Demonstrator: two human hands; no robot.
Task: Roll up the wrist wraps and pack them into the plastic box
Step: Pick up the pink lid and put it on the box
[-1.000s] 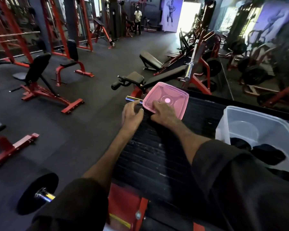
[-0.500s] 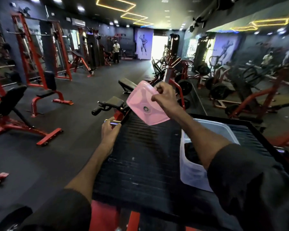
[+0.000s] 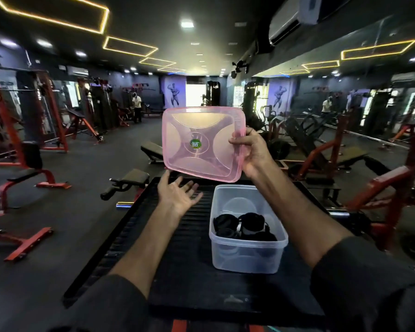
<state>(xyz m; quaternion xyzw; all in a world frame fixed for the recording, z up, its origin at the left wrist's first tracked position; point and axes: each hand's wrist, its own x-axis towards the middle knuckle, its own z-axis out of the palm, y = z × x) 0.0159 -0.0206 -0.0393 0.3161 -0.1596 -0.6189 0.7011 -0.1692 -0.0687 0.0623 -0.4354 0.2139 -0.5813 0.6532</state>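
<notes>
**Wraps (image 3: 243, 227) packed in the box (image 3: 247, 252), lid (image 3: 201, 130) held off**

The box is clear plastic, rectangular with rounded corners. It stands upright and open on the dark ribbed tabletop (image 3: 182, 259), toward the right side. The wraps are black and rolled, bunched close together on the box floor at its near end, with a small white patch showing between two rolls. The far end of the floor is bare and shows a moulded ring. The lid is translucent pink, with curved moulding and a round green sticker at its centre. It hangs in the air above and beyond the box, tipped nearly upright and clear of the rim. The right hand (image 3: 252, 149) grips its right edge.
</notes>
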